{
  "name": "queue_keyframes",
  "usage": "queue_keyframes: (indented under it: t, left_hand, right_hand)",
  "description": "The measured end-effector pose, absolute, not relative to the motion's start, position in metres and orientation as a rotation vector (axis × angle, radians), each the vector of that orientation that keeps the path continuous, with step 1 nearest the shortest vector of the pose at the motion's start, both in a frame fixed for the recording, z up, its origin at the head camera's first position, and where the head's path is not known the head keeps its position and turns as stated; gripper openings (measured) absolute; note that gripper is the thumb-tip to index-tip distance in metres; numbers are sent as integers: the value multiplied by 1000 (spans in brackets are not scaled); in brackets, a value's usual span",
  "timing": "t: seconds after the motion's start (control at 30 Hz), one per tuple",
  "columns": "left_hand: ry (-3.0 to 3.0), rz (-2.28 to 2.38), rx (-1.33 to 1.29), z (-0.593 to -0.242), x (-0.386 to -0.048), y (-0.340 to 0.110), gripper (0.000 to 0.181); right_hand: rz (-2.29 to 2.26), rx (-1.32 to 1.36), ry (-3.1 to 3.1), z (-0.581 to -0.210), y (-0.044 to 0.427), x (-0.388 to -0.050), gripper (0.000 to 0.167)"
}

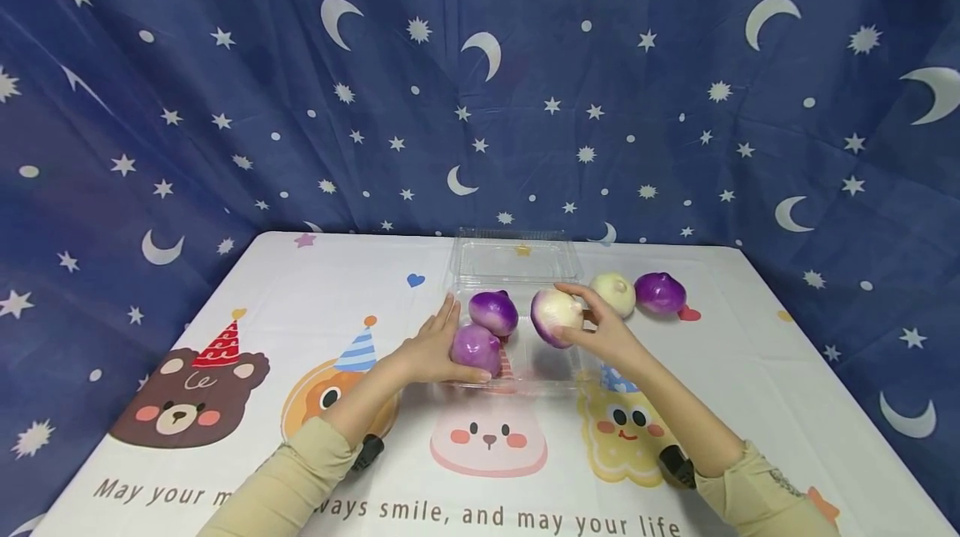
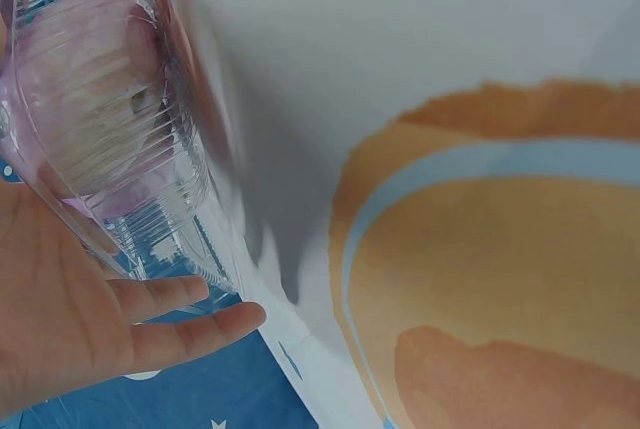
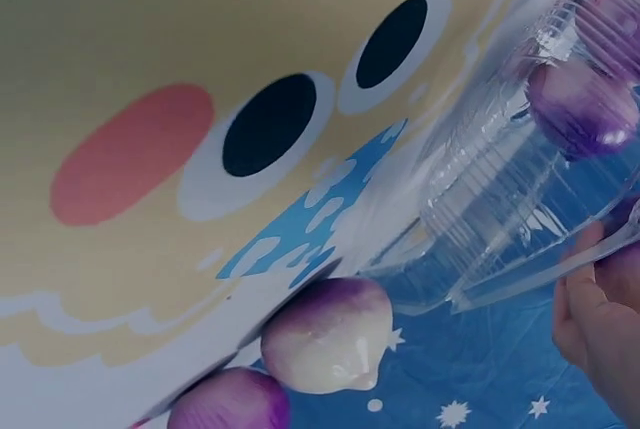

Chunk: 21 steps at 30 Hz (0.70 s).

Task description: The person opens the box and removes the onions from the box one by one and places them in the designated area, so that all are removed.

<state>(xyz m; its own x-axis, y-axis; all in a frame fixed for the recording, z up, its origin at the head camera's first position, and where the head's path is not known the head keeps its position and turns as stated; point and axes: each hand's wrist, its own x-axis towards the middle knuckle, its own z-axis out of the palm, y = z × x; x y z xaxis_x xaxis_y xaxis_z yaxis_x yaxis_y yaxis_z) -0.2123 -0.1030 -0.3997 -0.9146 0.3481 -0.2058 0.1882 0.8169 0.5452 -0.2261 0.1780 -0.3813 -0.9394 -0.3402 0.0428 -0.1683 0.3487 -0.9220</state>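
Observation:
A clear plastic box (image 1: 536, 385) lies open in the middle of the table, its lid (image 1: 517, 258) folded back. Inside on the left are a dark purple onion (image 1: 492, 312) and a lighter purple onion (image 1: 476, 351). My left hand (image 1: 431, 353) rests against the box's left side, fingers straight, thumb along the front edge. Over the right half of the box, my right hand (image 1: 611, 338) pinches a white-and-purple onion (image 1: 555, 316) between thumb and fingers. The right wrist view shows only part of this onion (image 3: 622, 271), at its edge.
Right of the box, a whitish onion (image 1: 613, 295) and a dark purple onion (image 1: 661, 293) sit side by side on the printed white tablecloth (image 1: 405, 470). A blue curtain (image 1: 420, 128) with moons and stars hangs behind the table.

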Motion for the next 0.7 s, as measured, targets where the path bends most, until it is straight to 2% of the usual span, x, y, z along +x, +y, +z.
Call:
queue_keyframes:
  t: [0.7]
  left_hand:
    - [2709,751,410,-400,-213,-103,123]
  right_hand:
    - [-1747,-482,2581,-381,202,-232,63]
